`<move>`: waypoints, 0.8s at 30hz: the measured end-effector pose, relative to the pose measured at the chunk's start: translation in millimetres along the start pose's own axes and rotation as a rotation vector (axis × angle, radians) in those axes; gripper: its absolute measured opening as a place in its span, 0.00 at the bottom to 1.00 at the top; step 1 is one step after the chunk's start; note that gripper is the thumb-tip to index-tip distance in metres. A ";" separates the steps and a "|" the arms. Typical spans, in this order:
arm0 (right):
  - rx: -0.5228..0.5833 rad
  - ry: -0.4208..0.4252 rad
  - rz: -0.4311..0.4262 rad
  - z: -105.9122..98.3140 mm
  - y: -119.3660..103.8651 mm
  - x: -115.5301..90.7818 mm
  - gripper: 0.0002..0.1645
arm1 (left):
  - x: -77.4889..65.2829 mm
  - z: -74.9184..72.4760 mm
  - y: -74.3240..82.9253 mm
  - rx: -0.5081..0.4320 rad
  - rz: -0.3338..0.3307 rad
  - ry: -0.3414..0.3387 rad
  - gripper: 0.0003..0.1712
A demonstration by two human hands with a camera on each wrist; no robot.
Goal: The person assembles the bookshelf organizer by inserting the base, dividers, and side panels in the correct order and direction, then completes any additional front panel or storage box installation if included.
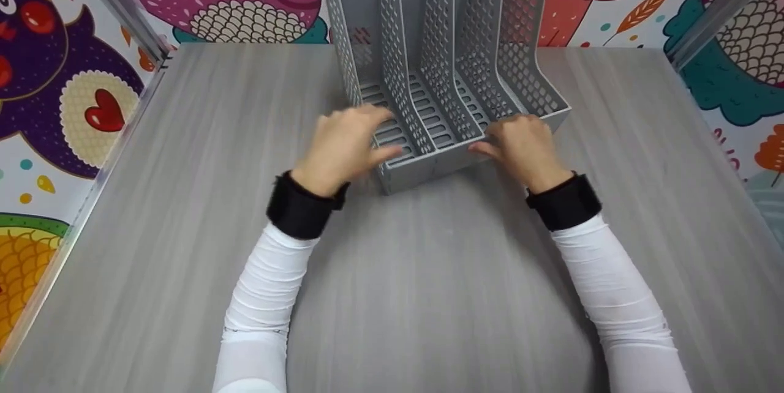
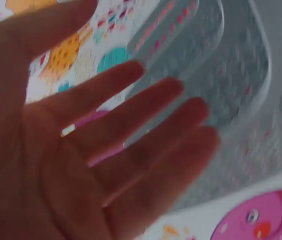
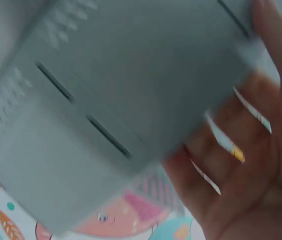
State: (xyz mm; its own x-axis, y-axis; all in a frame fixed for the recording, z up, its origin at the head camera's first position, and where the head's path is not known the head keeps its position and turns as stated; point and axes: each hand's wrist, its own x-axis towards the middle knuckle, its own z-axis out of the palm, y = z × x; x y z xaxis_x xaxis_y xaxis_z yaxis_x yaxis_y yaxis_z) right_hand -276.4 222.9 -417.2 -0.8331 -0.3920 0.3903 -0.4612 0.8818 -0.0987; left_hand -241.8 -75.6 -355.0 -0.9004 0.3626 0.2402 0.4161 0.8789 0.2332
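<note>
A grey plastic file rack [image 1: 422, 163] with several perforated upright dividers and a slotted base stands askew at the back of the table. My right hand [image 1: 525, 151] grips its low front wall, fingers over the top edge and thumb on the outer face. The right wrist view shows the right hand's fingers [image 3: 226, 135] passing behind a flat grey panel of the rack [image 3: 131, 85]. My left hand [image 1: 343, 147] hovers by the rack's left front corner with thumb and fingers spread. In the left wrist view the left hand's fingers [image 2: 146, 150] are nearly straight and hold nothing.
The grey wood-grain table [image 1: 429, 295] runs back to a wall panel [image 1: 245, 1] with colourful cartoon animals. Metal frame posts [image 1: 116, 4] stand at the back corners. Black bands [image 1: 306, 206] circle both wrists over white sleeves.
</note>
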 end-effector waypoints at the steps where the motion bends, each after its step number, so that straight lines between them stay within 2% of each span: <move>1: -0.013 0.030 0.008 4.4 -3.6 0.0 0.27 | 1.5 5.2 2.7 0.028 -0.008 -0.063 0.31; 2: -0.020 0.056 0.012 8.9 -7.0 0.0 0.27 | 3.4 10.6 4.2 0.056 -0.021 -0.100 0.30; 4: -0.024 0.101 0.008 16.5 -11.9 -0.1 0.27 | 7.5 20.7 3.8 0.114 -0.061 -0.122 0.25; 8: 0.067 0.156 -0.011 19.3 -12.7 0.8 0.18 | 14.9 33.3 -2.7 0.178 -0.121 -0.058 0.13; 10: 0.094 0.170 0.017 14.6 -8.3 1.8 0.20 | 17.6 36.4 -6.6 0.197 -0.139 -0.028 0.12; 13: 0.067 0.131 0.150 5.3 0.5 1.7 0.31 | 21.5 40.2 -11.6 0.211 -0.169 0.002 0.14; 17: 0.011 -0.054 0.345 1.1 12.2 0.0 0.36 | 27.6 50.1 -17.5 0.192 -0.204 0.036 0.19; 20: 0.028 -0.122 0.387 5.3 20.0 -0.5 0.33 | 31.6 61.9 -22.2 0.191 -0.190 0.066 0.21; 21: 0.039 -0.121 0.387 7.3 22.4 -0.3 0.33 | 32.5 65.0 -23.6 0.193 -0.176 0.071 0.21; 24: 0.063 -0.084 0.374 11.1 28.7 1.6 0.32 | 34.2 68.4 -27.0 0.176 -0.139 0.030 0.26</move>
State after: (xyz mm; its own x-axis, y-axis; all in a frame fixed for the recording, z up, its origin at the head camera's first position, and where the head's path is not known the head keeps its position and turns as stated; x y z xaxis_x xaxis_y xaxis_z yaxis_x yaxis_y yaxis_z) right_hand -294.3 244.7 -429.6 -0.9681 -0.0689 0.2408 -0.1367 0.9510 -0.2774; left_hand -292.5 -65.8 -417.6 -0.9423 0.2274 0.2459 0.2577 0.9612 0.0987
